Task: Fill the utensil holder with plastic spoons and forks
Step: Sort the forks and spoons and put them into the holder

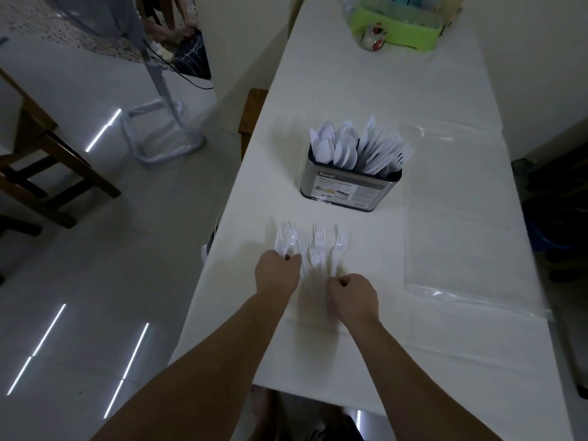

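A metal utensil holder stands upright on the white table, with white spoons in its left side and white forks in its right. Nearer to me, several white plastic forks lie loose on the cloth with their tines pointing away. My left hand is closed on the handles of a few forks at the left of the group. My right hand is curled over the handle ends of the forks at the right; whether it grips one is unclear.
A clear plastic sheet covers the table's right part. A green basket and a small painted pot stand at the far end. A fan stand and a wooden chair are on the floor at the left.
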Demonstrator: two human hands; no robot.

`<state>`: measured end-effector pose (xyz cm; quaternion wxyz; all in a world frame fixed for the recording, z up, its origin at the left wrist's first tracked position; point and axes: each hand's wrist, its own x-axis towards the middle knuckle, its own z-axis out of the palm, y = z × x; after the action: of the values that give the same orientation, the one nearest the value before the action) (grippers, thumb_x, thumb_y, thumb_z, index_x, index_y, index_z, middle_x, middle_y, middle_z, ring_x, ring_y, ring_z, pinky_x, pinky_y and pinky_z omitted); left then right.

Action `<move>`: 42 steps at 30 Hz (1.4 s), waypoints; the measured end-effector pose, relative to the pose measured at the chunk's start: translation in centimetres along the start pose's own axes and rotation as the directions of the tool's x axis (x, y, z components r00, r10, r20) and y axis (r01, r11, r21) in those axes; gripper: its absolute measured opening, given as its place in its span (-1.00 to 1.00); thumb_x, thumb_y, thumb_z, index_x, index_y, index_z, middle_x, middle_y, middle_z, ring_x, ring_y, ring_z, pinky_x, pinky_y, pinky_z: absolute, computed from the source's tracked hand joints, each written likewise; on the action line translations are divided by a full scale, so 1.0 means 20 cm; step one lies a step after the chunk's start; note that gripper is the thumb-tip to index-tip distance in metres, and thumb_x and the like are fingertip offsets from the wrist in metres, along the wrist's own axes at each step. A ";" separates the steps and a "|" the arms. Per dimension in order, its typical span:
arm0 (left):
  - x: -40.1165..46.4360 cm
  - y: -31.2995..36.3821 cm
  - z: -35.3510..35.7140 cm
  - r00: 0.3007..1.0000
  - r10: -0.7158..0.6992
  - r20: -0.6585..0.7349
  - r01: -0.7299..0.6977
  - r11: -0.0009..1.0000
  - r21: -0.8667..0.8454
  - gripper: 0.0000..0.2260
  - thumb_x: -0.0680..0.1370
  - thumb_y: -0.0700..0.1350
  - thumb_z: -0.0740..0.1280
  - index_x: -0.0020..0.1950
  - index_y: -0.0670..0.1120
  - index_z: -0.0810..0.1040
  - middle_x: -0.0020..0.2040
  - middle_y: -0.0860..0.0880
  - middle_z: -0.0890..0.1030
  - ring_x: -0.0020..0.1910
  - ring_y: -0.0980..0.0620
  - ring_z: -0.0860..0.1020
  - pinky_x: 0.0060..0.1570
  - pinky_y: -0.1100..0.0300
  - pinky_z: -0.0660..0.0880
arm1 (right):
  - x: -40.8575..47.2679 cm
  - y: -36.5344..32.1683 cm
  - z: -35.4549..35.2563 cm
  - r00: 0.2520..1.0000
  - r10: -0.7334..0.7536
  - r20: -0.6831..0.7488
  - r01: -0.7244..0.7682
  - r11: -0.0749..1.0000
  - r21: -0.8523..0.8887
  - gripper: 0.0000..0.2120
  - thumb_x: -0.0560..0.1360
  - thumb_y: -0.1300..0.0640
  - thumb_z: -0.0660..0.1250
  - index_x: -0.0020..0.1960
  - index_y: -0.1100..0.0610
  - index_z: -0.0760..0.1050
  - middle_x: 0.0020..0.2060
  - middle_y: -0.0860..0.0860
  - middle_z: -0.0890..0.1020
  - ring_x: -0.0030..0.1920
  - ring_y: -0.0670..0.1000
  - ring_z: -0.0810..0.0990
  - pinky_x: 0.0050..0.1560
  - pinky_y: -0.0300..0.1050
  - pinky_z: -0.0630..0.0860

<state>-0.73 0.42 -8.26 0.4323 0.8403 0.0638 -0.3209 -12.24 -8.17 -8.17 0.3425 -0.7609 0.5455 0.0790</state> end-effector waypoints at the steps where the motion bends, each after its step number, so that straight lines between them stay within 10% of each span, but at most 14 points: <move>1: 0.00 0.01 0.01 1.000 0.020 -0.011 -0.019 0.999 0.046 -0.75 0.46 -0.01 0.40 -0.21 -0.19 0.51 -0.36 -0.09 0.51 -0.41 -0.02 0.51 -0.38 0.21 0.42 | 0.00 0.00 0.00 1.000 -0.004 0.003 0.004 1.000 0.005 -0.68 0.49 0.02 0.25 -0.40 0.12 0.44 -0.52 -0.04 0.47 -0.49 -0.02 0.44 -0.46 -0.21 0.28; 16: -0.01 0.06 0.02 0.996 0.051 -0.067 -0.035 0.974 0.223 -0.87 0.47 -0.13 0.35 -0.22 -0.16 0.51 -0.38 -0.02 0.50 -0.44 0.11 0.47 -0.52 0.28 0.31 | -0.02 0.01 -0.01 0.998 -0.051 0.026 0.050 0.998 0.047 -0.72 0.46 0.06 0.23 -0.39 0.07 0.32 -0.50 -0.06 0.42 -0.48 -0.06 0.37 -0.45 -0.19 0.25; 42: -0.02 0.04 -0.12 0.992 -0.040 0.121 0.066 0.975 -0.213 -0.80 0.60 -0.16 0.17 -0.09 -0.25 0.50 -0.26 -0.17 0.51 -0.36 -0.10 0.47 -0.40 0.15 0.43 | -0.18 -0.21 0.08 0.954 -0.255 0.156 0.184 0.912 0.366 -0.82 0.56 -0.02 0.27 -0.10 0.05 0.57 -0.26 -0.05 0.65 -0.23 -0.04 0.64 -0.18 -0.17 0.53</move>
<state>0.42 1.79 -6.61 0.5154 0.7662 0.0954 -0.3718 -9.41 -3.68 -5.82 0.5310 -0.7334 0.4241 0.0184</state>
